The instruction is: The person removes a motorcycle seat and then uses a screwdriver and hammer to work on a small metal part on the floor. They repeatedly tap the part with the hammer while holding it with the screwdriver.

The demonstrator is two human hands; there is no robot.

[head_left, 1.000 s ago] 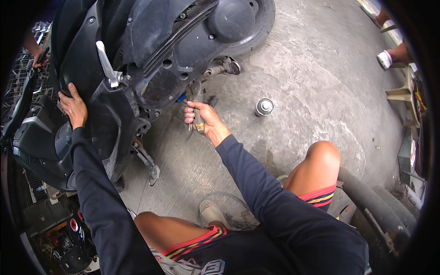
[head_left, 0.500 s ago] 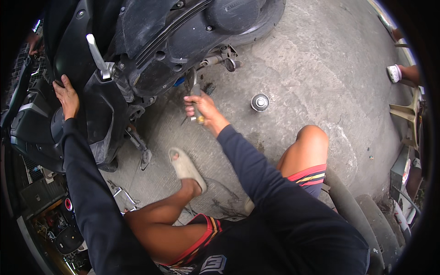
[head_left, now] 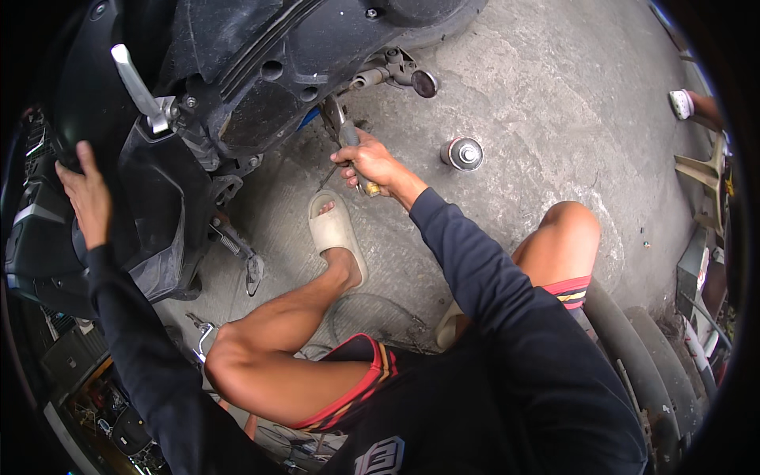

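Concrete floor (head_left: 554,119), grey and cracked, fills the far-right half of the head view; most open room is there, w/ only a small metal can (head_left: 461,153) standing on it, just right of the right hand.

Right hand (head_left: 370,165) is clenched round the handles of pliers (head_left: 340,134), jaws pointing far-left up under the black scooter body (head_left: 261,71). Tool tip sits at the lower edge of the bodywork, near a chrome stub w/ a round dark end (head_left: 412,77). Tight gap there: bodywork above, floor below.

Left hand (head_left: 85,202) lies flat, fingers spread and released, pressed on the black panel (head_left: 150,206) at the left rim. Nothing gripped. A silver lever (head_left: 138,87) sticks up far-left of it, well apart.

Near side is crowded: bare left leg w/ beige slipper (head_left: 336,233) planted just below the right hand, right knee (head_left: 566,233) to the right, a tyre (head_left: 633,348) near-right edge. Another person's foot (head_left: 682,103) shows at the far-right rim, well apart.

Vs. 0.5 s ago: slipper has moved further away, now close under the right hand; before it sat nearer the body. Right hand holds much the same spot by the underside. Left hand's grip on the panel is unchanged. Can hasn't shifted.
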